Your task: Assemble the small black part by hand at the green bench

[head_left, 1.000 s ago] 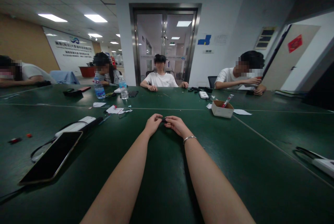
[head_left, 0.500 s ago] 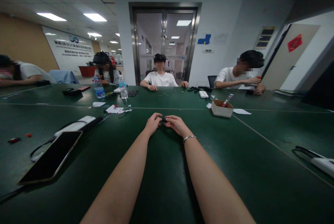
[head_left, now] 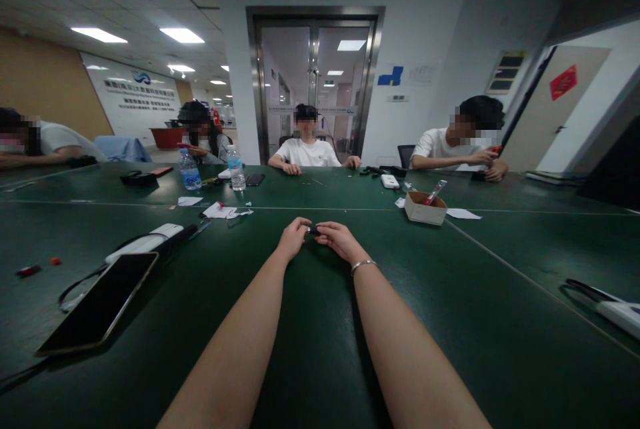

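Note:
Both my arms reach forward over the green table (head_left: 310, 322). Between my fingertips is a small black object (head_left: 313, 230) with a bright, metallic-looking bit at its left end; it is too small to name. My left hand (head_left: 293, 240) pinches the left end of it. My right hand (head_left: 339, 240), below a silver bracelet (head_left: 363, 267) at the wrist, grips its right side with bent fingers. My fingers cover part of the object.
A smartphone (head_left: 103, 306) and a white power bank (head_left: 145, 242) with a cable lie at left. Ahead stand two water bottles (head_left: 189, 170), with paper scraps (head_left: 220, 210) nearer. A small cardboard box (head_left: 425, 208) sits right of my hands. Several people sit around the table.
My hands and the small black object stay almost where they were. At the far left side, a person in a dark cap has shifted a hand holding something reddish.

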